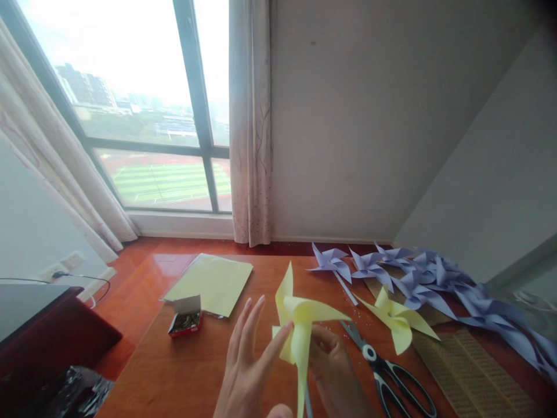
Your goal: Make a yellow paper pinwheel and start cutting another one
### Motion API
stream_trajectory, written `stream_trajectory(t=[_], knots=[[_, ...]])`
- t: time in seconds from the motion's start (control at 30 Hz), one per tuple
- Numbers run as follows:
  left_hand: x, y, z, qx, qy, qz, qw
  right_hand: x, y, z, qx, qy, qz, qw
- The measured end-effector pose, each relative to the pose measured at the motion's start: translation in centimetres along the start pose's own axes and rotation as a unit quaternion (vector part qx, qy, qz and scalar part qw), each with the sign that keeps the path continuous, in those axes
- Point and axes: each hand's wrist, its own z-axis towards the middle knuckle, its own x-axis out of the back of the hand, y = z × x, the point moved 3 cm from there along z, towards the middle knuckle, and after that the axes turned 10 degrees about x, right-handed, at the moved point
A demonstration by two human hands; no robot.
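Yellow pinwheel [301,310] stands raised above the desk [174,377], the left hand [248,363] touching its centre with one fingertip, that grip otherwise apart, while the right hand [336,363] seems clamped on it from behind, exact contact hidden. Thin paper by its look, it should be light and quick to crease, so best taken at the centre, not the blades. Scissors [369,353] lie to its right, box [188,330] and paper [221,281] to its left.

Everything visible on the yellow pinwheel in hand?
The pinwheel is pale yellow, seemingly paper, with four blades curled toward the centre. It is raised above the table, one blade pointing down. The left hand has its index fingertip near the centre; the right hand is behind, grip hidden. A thin stick shows below; attachment unclear.
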Motion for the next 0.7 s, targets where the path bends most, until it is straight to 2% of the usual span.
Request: stream_trajectory(t=[0.1,0.2,0.53,0.7], knots=[[-0.1,0.0,0.0,0.023,0.005,-0.012,1.000,0.0,0.5,0.1,-0.048,-0.024,0.033,0.998],[0.0,0.3,0.0,0.035,-0.004,-0.026,0.999,0.2,0.5,0.1,-0.055,-0.021,0.035,0.998],[-0.1,0.2,0.0,0.025,-0.010,-0.020,0.999,0.2,0.0,0.1,-0.045,-0.021,0.006,0.999],[-0.2,-0.1,-0.1,-0.016,-0.034,-0.013,0.999,0.1,-1.1,0.0,-0.032,-0.015,-0.018,0.999]])
